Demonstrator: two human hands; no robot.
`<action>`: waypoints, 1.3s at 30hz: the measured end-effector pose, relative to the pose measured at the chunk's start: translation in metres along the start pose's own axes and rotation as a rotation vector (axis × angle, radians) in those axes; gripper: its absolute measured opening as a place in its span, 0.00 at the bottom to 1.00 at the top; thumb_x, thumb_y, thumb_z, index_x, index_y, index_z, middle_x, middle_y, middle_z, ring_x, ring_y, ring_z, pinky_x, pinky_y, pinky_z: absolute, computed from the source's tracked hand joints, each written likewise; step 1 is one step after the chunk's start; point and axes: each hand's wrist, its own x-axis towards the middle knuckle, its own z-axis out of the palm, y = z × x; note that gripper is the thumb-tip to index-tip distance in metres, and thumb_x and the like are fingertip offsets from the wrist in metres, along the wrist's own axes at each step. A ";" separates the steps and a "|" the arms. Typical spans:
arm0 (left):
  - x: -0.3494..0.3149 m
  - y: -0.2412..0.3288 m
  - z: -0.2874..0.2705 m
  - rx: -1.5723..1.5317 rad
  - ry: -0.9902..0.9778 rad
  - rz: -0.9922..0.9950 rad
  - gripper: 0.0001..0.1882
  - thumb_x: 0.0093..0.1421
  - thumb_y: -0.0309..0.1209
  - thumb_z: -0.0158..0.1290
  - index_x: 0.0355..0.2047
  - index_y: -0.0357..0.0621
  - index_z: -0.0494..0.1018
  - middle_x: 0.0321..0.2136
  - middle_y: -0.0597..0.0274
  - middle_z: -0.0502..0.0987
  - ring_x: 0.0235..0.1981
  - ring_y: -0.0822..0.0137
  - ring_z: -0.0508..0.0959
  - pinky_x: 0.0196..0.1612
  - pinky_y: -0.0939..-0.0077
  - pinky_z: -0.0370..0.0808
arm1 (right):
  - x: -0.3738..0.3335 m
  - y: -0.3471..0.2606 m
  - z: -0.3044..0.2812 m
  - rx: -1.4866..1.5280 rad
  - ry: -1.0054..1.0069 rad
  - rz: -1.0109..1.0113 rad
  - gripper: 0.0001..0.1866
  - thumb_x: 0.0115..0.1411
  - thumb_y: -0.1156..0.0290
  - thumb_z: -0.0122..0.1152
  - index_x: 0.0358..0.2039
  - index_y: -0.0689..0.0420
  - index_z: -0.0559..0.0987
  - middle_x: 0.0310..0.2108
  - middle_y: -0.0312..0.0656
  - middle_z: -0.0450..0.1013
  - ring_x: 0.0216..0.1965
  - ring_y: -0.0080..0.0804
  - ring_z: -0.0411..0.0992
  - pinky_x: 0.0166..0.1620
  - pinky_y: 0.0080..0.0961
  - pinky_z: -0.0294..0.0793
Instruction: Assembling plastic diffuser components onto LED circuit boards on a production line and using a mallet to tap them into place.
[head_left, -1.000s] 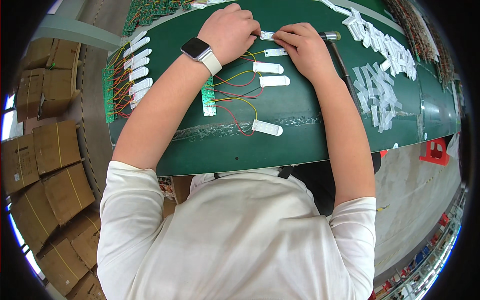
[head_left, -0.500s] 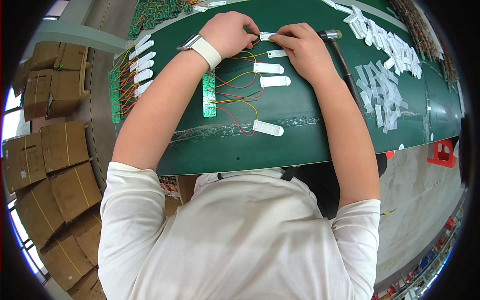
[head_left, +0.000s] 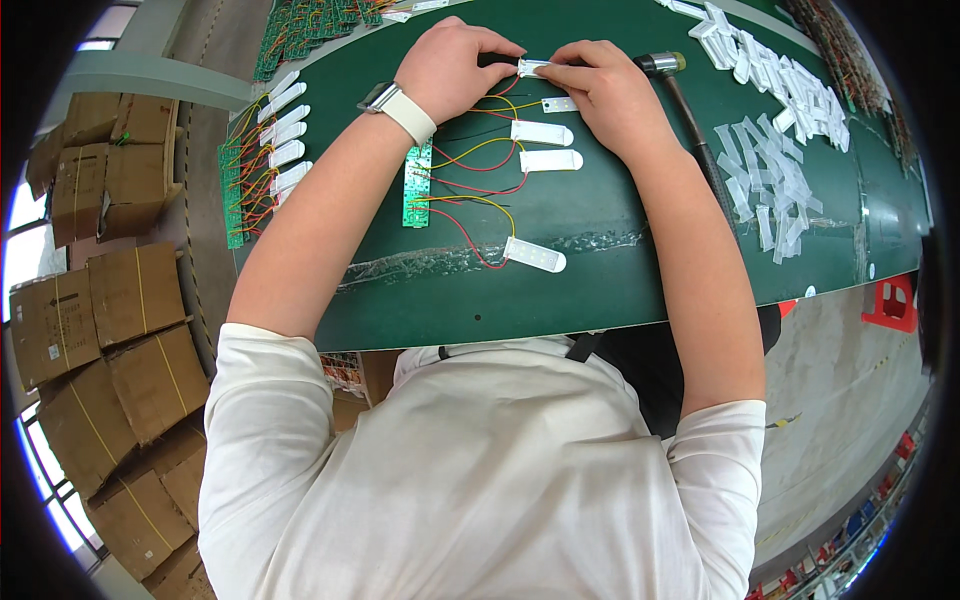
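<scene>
My left hand point(head_left: 452, 66) and my right hand point(head_left: 602, 88) meet at the far side of the green table point(head_left: 600, 270), both pinching one small white strip point(head_left: 531, 67) between their fingertips. Red, yellow and black wires run from it to a green circuit board point(head_left: 416, 186) lying below my left wrist, which wears a white-banded watch. Three more white strips point(head_left: 542, 133) on the same wires lie beside the board, one nearer to me point(head_left: 535, 255).
A hammer point(head_left: 690, 130) lies right of my right hand. Loose white strips point(head_left: 770, 170) are heaped at the right. Further wired boards with white strips point(head_left: 262, 150) sit at the left end. Cardboard boxes point(head_left: 110, 330) are stacked on the floor to the left.
Both hands stay together on the same white strip; they appear slightly higher in the picture as the view shifts. The board and strips have not moved on the table.
</scene>
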 end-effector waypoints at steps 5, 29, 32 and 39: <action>0.004 0.006 -0.009 -0.091 0.010 0.064 0.09 0.59 0.33 0.60 0.37 0.46 0.86 0.39 0.60 0.85 0.41 0.58 0.78 0.48 0.66 0.75 | -0.001 0.000 -0.001 0.005 -0.014 0.011 0.16 0.53 0.79 0.64 0.41 0.50 0.88 0.42 0.36 0.80 0.47 0.38 0.76 0.52 0.35 0.79; 0.003 0.006 -0.011 -0.050 0.041 0.210 0.20 0.53 0.38 0.69 0.46 0.46 0.85 0.45 0.65 0.85 0.41 0.58 0.74 0.50 0.68 0.72 | 0.002 -0.001 -0.006 0.086 -0.037 0.016 0.15 0.56 0.79 0.64 0.43 0.52 0.87 0.42 0.36 0.78 0.46 0.38 0.74 0.52 0.34 0.77; 0.004 0.008 -0.018 -0.035 -0.023 0.218 0.21 0.53 0.39 0.68 0.47 0.46 0.84 0.46 0.65 0.85 0.41 0.58 0.73 0.51 0.67 0.72 | 0.000 0.000 -0.005 0.091 -0.043 0.022 0.15 0.56 0.79 0.63 0.43 0.53 0.87 0.42 0.36 0.78 0.46 0.37 0.74 0.52 0.34 0.77; 0.001 -0.005 -0.014 -0.160 -0.037 0.258 0.21 0.55 0.35 0.66 0.51 0.47 0.83 0.50 0.62 0.84 0.42 0.57 0.73 0.51 0.68 0.72 | 0.001 0.002 -0.004 0.097 -0.045 0.018 0.15 0.57 0.78 0.64 0.43 0.52 0.87 0.42 0.36 0.79 0.47 0.37 0.74 0.52 0.34 0.77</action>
